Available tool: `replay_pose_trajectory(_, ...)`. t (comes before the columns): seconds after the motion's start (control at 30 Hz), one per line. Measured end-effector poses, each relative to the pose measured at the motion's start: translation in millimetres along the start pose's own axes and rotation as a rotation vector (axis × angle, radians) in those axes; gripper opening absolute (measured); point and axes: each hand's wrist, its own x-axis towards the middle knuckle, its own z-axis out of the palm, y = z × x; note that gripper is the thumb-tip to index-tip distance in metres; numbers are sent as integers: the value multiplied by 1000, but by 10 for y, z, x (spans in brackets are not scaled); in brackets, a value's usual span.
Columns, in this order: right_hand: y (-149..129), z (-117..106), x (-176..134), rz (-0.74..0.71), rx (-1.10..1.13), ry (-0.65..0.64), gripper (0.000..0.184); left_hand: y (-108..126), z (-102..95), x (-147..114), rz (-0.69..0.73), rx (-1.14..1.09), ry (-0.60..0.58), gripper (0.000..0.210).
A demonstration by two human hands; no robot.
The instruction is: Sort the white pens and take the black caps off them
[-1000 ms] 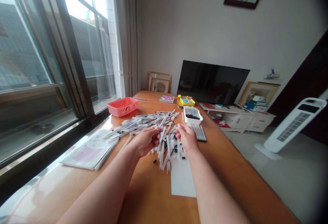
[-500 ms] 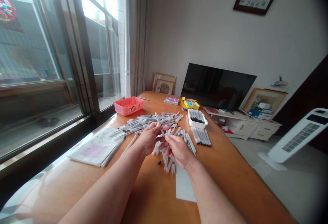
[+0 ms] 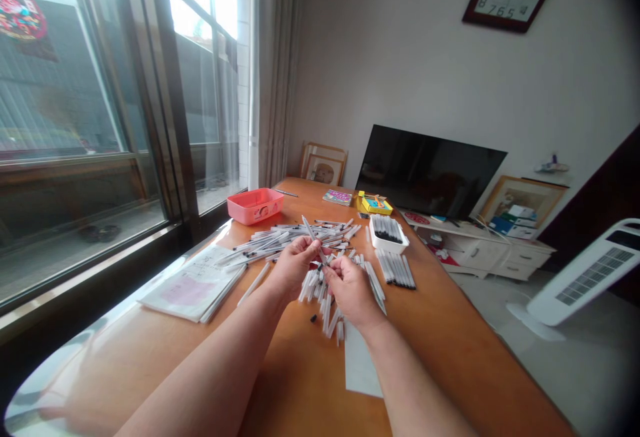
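Over the middle of the wooden table, my left hand (image 3: 294, 265) pinches a slim white pen (image 3: 309, 229) near its middle, the tip pointing up and away. My right hand (image 3: 350, 287) has thumb and fingers closed on the pen's lower end, where a small dark part shows. Beneath and beyond both hands lies a loose pile of pens (image 3: 273, 240) and clear pen tubes (image 3: 327, 317). One black cap (image 3: 313, 318) rests on the wood just in front of the pile. To the right, a neat row of black-ended pens (image 3: 396, 270) lies side by side.
A white basket (image 3: 400, 246) holding pens stands beyond the row. At the back are a pink bin (image 3: 255, 206), a booklet (image 3: 337, 197) and a yellow box (image 3: 376, 205). Papers (image 3: 180, 293) lie left; a white sheet (image 3: 360, 363) is near my right forearm.
My right hand's fingers have curled in closer around the pen's lower end. The left hand keeps its pinch. The whole view has shifted slightly.
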Motion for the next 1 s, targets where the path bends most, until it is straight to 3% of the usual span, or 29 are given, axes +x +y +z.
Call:
replay_pose_trajectory(0.2,26,4,3,161,182,-117,42,1,-7,2,-21,-84,-22,33)
replay_pose_trajectory(0.4,48,-5,11,63,99,10,34,-37,10,11,-22,-94,-10,36)
replay_pose_trajectory(0.53,60,-11,14,116,97,-60,40,-49,5,18,-24,-106,-10,36)
replay_pose_trajectory(0.7,63,-9,16,55,90,28,35,-51,10,17,-21,-107,-2,36)
replay_pose_trajectory(0.83,68,-7,16,115,98,-53,41,-58,12,20,-23,-113,7,37)
replay_pose_trajectory(1.0,87,-9,23,51,91,51,36,-61,16,21,-26,-116,17,38)
